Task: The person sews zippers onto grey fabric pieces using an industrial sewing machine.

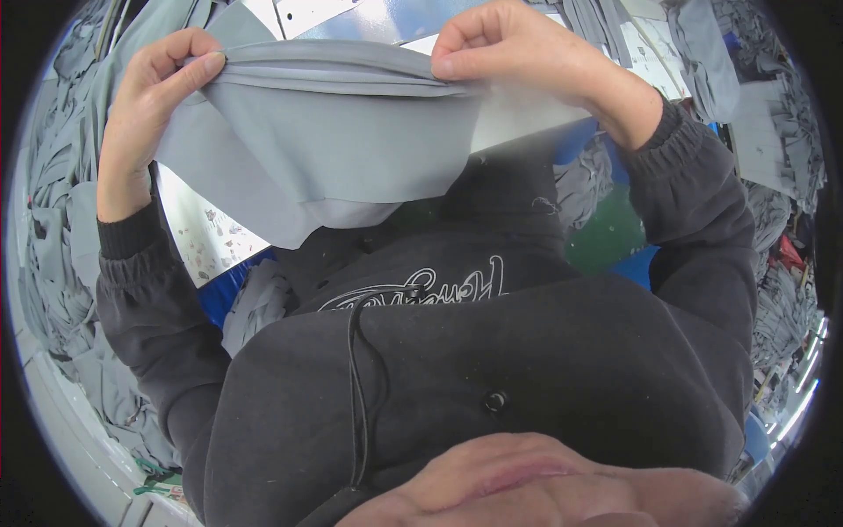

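Observation:
A piece of grey fabric (351, 145) is stretched between my two hands, above the front edge of a white table. My left hand (162, 92) pinches its upper left corner between thumb and fingers. At the upper right, my right hand (500, 44) pinches the same folded top edge. Several layered folds run along that edge from hand to hand. Below them the fabric hangs loose, its lower part draping toward my body.
The white table top (211, 228) shows below the fabric, with small scraps on it. Heaps of grey fabric (66, 263) lie along the left side. More grey pieces (777, 299) are piled at the right. A green surface (608, 230) shows beneath the table.

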Available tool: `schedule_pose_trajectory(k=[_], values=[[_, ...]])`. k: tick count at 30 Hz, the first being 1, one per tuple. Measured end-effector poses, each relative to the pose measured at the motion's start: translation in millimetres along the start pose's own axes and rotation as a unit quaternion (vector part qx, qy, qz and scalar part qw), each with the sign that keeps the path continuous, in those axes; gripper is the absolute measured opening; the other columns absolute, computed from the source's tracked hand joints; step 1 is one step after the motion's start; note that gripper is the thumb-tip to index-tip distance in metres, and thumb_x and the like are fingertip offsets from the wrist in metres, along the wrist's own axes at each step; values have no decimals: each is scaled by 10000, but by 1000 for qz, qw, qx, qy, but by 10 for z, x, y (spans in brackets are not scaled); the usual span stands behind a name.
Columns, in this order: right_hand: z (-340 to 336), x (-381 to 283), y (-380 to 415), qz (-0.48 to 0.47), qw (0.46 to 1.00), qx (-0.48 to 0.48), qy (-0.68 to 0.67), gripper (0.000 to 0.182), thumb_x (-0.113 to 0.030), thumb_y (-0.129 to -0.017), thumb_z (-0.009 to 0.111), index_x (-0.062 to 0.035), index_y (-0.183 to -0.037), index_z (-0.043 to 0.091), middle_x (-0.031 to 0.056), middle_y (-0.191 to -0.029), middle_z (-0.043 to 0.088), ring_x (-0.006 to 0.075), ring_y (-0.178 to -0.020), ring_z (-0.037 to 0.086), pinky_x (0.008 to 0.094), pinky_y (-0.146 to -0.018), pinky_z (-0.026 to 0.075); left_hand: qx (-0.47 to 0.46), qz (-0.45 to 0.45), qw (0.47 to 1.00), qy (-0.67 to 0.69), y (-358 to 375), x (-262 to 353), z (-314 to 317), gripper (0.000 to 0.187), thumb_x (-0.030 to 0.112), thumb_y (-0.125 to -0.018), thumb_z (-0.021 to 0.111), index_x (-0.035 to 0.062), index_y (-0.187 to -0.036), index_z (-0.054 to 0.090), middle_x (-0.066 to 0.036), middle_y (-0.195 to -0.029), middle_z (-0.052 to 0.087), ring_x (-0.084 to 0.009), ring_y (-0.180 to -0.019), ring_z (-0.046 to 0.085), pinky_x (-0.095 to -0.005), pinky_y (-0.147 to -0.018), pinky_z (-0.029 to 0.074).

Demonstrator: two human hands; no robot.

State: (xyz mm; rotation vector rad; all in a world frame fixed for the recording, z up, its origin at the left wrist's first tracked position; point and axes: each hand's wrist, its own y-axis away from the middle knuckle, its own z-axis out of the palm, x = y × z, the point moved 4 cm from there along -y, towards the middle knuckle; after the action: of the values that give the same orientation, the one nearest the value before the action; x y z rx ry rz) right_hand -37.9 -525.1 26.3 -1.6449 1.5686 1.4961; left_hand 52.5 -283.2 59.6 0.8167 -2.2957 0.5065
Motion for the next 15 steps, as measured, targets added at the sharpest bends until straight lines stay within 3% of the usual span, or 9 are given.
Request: schedule_pose_trajectory(k=[6, 12, 15], values=[[-15, 52, -14, 5, 998, -15, -55, 88, -217, -823, 647, -156, -762, 663, -70, -765, 614, 34, -718, 523, 173, -718, 389, -19, 42, 999, -24, -120, 13, 142, 184, 192, -896, 549, 115, -732, 516, 52, -722, 465, -74, -678, 399, -224, -665, 302], [-8, 21, 19, -21, 999, 28, -35, 110, -185, -832, 610, -141, -736, 642, -75, -677, 571, 15, -626, 477, 162, -618, 367, -36, 85, 995, -49, -125, 7, 262, 174, 160, -897, 544, 106, -735, 515, 42, -726, 479, -87, -678, 411, -236, -667, 313], [-5, 13, 34, -47, 997, 58, -21, 108, -189, -841, 637, -148, -741, 629, -76, -696, 597, 5, -644, 502, 154, -633, 368, -46, 104, 992, -60, -195, 127, 294, 169, 144, -898, 542, 102, -736, 514, 37, -728, 486, -93, -679, 417, -242, -667, 318]])
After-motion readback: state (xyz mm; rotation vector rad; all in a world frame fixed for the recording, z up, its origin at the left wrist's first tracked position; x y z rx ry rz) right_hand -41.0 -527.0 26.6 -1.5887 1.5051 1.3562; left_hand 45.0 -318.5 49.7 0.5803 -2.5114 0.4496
